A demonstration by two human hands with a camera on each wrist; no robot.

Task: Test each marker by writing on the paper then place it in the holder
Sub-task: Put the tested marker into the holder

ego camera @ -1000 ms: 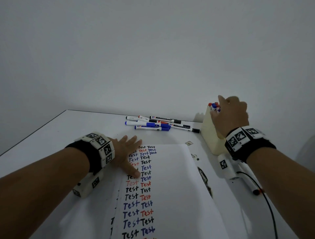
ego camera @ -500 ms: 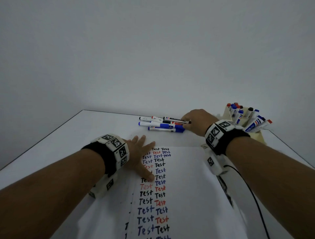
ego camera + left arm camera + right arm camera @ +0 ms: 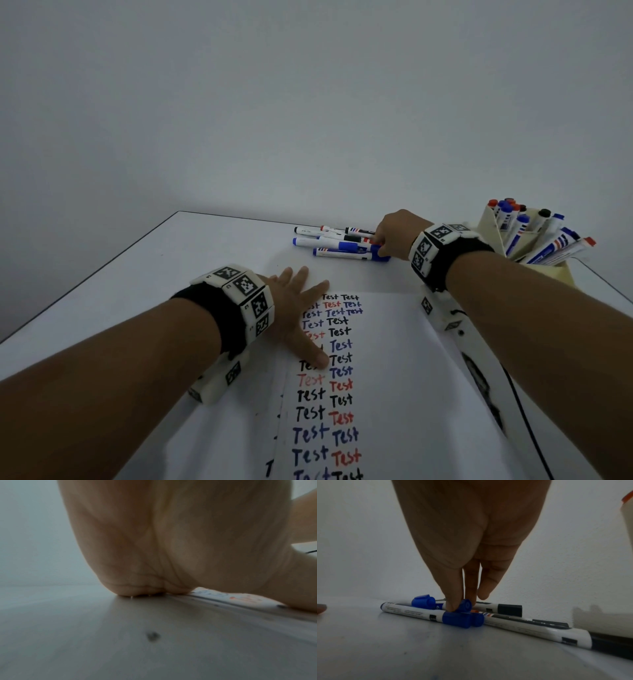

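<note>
Several loose markers [image 3: 334, 240] lie in a pile at the table's far side. My right hand [image 3: 379, 246] reaches into the pile's right end. In the right wrist view its thumb and forefinger [image 3: 453, 601] pinch the cap of a blue marker [image 3: 466, 605] that lies on top of the others. My left hand [image 3: 298, 308] lies flat with spread fingers on the left edge of the paper [image 3: 387, 359], which is covered with rows of "Test" in black, red and blue. The cream holder [image 3: 555, 274] at the far right holds several markers.
Another blue-capped marker [image 3: 426, 614] and a black-capped one [image 3: 539, 630] lie right beside the pinched marker. A black cable [image 3: 524, 421] runs along the paper's right side. The table's left edge [image 3: 102, 263] slants away, and a plain wall stands behind.
My right hand left the holder, swung left to the loose markers and now pinches a blue one. The left hand stays flat on the paper.
</note>
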